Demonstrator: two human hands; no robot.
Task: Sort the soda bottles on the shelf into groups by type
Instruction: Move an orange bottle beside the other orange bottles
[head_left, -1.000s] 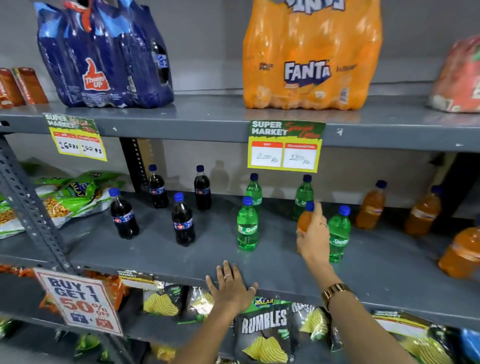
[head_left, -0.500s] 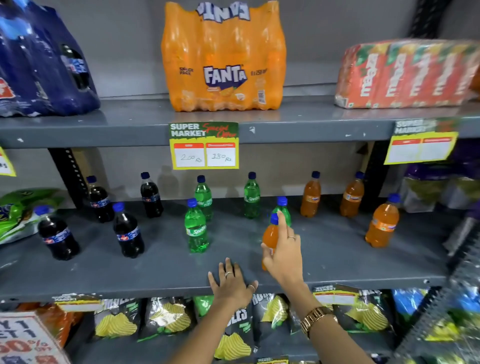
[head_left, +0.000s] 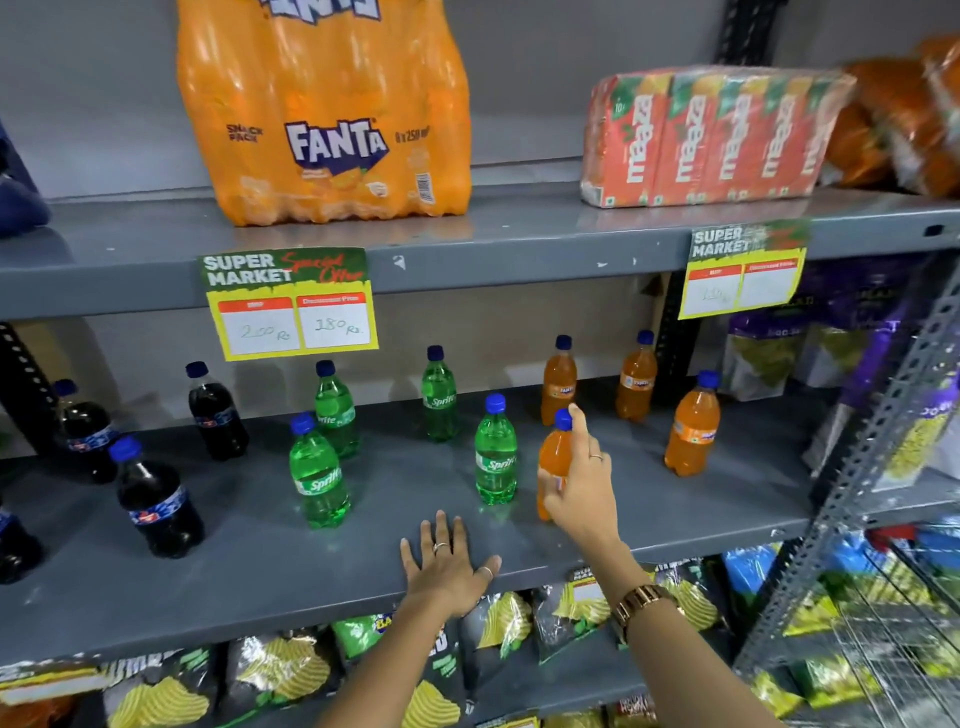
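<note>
On the grey middle shelf (head_left: 260, 561) stand small soda bottles with blue caps. My right hand (head_left: 582, 483) grips an orange Fanta bottle (head_left: 554, 457) near the shelf's front, index finger on its cap. Three more orange bottles (head_left: 693, 426) stand behind and to its right. Several green Sprite bottles (head_left: 496, 457) fill the middle, the nearest just left of the held bottle. Dark cola bottles (head_left: 158, 504) stand at the left. My left hand (head_left: 449, 564) lies flat, fingers spread, on the shelf's front edge.
The upper shelf carries a big Fanta multipack (head_left: 327, 114) and a Maaza carton pack (head_left: 711, 140). Price tags (head_left: 288, 304) hang from its edge. Chip bags (head_left: 280, 675) fill the shelf below. A perforated metal upright (head_left: 878, 436) and snack packets (head_left: 769, 348) bound the right side.
My right hand has carried the orange bottle rightward past the green bottles, toward the other orange ones. The view has swung right. My left hand stays flat on the shelf edge.
</note>
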